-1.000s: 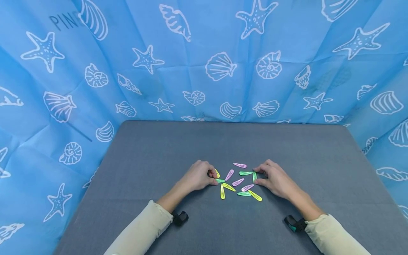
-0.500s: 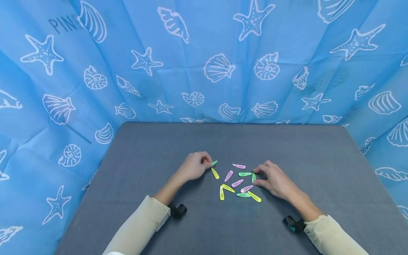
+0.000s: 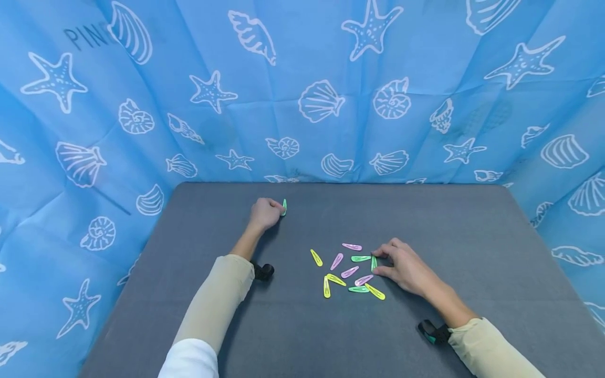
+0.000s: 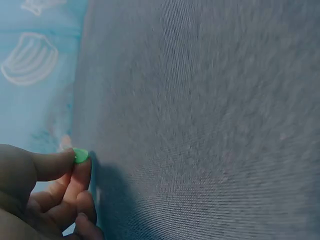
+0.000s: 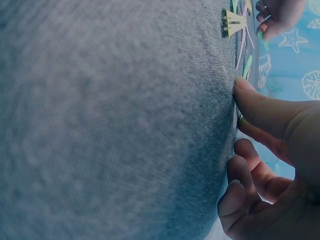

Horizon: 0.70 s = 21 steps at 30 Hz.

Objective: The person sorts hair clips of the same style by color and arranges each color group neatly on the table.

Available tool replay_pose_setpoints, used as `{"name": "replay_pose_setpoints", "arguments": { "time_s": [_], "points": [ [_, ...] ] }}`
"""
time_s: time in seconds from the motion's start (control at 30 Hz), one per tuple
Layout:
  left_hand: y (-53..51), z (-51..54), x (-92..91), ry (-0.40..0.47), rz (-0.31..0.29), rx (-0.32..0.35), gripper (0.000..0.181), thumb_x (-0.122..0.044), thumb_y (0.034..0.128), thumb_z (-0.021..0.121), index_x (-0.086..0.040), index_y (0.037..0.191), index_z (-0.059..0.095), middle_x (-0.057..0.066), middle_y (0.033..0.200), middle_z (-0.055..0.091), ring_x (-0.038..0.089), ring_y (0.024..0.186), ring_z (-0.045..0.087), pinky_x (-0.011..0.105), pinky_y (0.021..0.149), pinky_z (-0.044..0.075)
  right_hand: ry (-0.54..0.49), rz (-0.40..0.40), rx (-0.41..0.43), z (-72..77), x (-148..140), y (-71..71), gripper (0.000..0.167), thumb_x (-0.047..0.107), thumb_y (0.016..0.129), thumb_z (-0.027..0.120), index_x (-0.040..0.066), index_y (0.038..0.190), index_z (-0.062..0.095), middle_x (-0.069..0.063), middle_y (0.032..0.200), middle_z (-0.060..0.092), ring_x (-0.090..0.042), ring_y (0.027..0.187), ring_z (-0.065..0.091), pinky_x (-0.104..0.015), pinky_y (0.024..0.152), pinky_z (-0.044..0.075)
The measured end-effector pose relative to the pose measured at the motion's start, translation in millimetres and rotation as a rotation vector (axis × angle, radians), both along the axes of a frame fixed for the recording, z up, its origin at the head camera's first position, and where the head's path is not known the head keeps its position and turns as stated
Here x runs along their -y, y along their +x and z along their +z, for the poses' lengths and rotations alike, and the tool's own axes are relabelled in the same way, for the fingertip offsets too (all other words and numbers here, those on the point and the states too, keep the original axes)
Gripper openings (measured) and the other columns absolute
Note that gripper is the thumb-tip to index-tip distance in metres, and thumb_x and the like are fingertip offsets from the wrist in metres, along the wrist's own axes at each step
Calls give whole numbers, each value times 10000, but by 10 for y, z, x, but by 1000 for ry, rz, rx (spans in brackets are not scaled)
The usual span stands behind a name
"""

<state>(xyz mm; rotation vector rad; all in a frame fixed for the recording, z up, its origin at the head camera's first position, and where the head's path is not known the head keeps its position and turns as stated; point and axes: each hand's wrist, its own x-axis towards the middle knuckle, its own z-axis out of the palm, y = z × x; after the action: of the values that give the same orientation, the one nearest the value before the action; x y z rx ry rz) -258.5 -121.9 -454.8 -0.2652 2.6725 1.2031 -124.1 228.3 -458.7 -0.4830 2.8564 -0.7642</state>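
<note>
One bright green, teardrop-shaped hair clip (image 3: 284, 207): it has just left the group and now stands on end at the fingertips of the left hand (image 3: 266, 213), toward the far edge of the grey cloth-covered table (image 3: 425, 220); whether it touches the cloth cannot be told.
Left hand's grip: thumb and forefinger drawn together in a pinch on that clip, the other fingers loosely curled.
Right hand: this hand (image 3: 404, 269) has stayed put, thumb and forefinger bent and parted by the length of a second green teardrop-shaped clip (image 3: 374, 263), seemingly held by its ends at the group's right side.
Middle of the table: four yellow clips (image 3: 375, 291), four pink-lilac clips (image 3: 350, 272) and two more green clips (image 3: 361, 258) lie at various angles.
Meaning of the shift: the group is one piece smaller; the left hand's step looks like carrying, with letting go not yet done.
Backdrop: a blue curtain (image 3: 302, 47) printed with white shells and starfish.
</note>
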Motion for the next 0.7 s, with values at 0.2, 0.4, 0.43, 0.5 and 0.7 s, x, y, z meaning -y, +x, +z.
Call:
{"name": "replay_pose_setpoints", "arguments": {
  "time_s": [0.2,0.4,0.43,0.5,0.7],
  "points": [
    [-105,-54,30,-82,52,-21,202,-227,986,627,-131,987,805,58,1122,757,280,1023,659,400,828,517,7,2,8,1,10,7,354,200,873,814,81,1195,724,-54,1053,622,-173,915,549,-315,755,446],
    [-152,-63,12,-144,99,-3,202,-284,1003,623,-153,997,776,39,1097,748,282,1039,658,430,880,514,3,0,-7,3,12,16,352,191,870,816,74,1190,726,-47,1046,623,-159,896,537,-300,743,439],
    [-156,-61,7,-149,100,0,204,-288,1006,618,-154,1003,770,39,1097,746,280,1030,663,432,877,516,7,1,-15,3,14,21,354,189,869,817,70,1189,727,-47,1045,625,-156,892,535,-299,742,438],
    [-166,-61,10,-162,91,-2,213,-307,1010,620,-140,1028,751,55,1096,741,284,1015,669,437,875,514,19,3,-30,12,17,33,364,186,869,817,57,1196,727,-46,1045,629,-150,883,529,-297,739,435],
    [-166,-72,34,-180,59,-22,221,-327,980,688,-127,1075,702,77,1101,718,288,993,671,454,871,511,56,21,-48,53,32,70,408,173,885,798,24,1253,707,-62,1060,632,-140,864,516,-289,723,421]
  ]
}}
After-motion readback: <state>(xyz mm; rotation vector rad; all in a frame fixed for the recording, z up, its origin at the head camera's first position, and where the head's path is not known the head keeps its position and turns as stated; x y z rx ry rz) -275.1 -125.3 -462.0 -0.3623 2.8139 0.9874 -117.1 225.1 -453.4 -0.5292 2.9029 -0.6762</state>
